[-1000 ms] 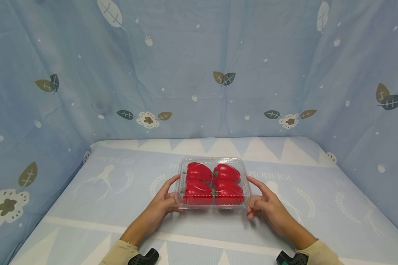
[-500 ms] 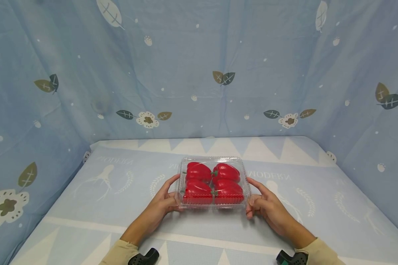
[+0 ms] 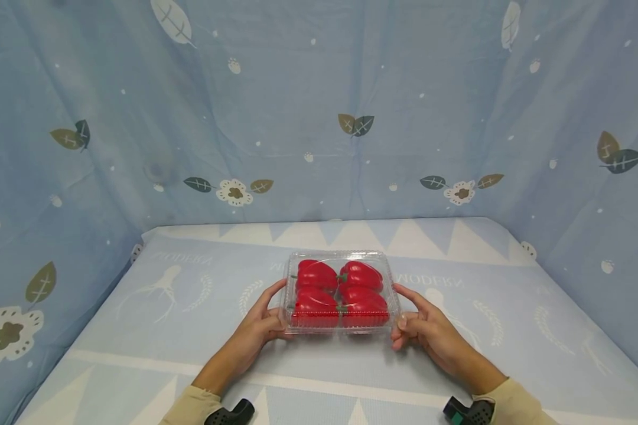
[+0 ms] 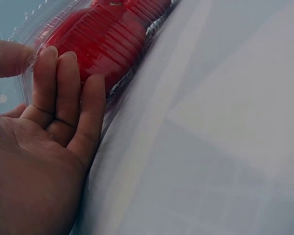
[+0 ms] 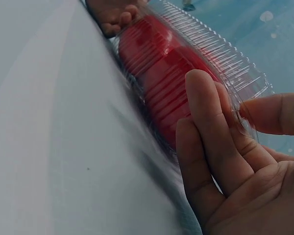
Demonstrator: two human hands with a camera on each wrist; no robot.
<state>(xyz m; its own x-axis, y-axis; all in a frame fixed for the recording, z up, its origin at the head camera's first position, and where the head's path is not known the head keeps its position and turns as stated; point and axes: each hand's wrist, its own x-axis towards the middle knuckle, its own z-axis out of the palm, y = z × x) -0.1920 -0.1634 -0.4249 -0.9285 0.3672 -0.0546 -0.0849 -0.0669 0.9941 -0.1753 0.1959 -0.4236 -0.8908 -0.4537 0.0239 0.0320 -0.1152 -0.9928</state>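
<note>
Thin clear box of red peppers gripped at both ends, low over the cloth.

The clamshell box (image 3: 340, 293) sits near the middle of the tabletop (image 3: 138, 330), a clear ribbed shell with its lid down over four glossy red peppers (image 3: 341, 292) packed two by two. The left hand (image 3: 260, 321) clasps its left end, fingers (image 4: 63, 93) curled against the ribbed wall and thumb on the rim; the right hand (image 3: 422, 327) grips the right end the same way. I reckon the flimsy plastic is the danger: squeeze too hard and the wall may buckle or the lid pop, and an uneven grip could tilt it and slide the peppers to one side.
</note>
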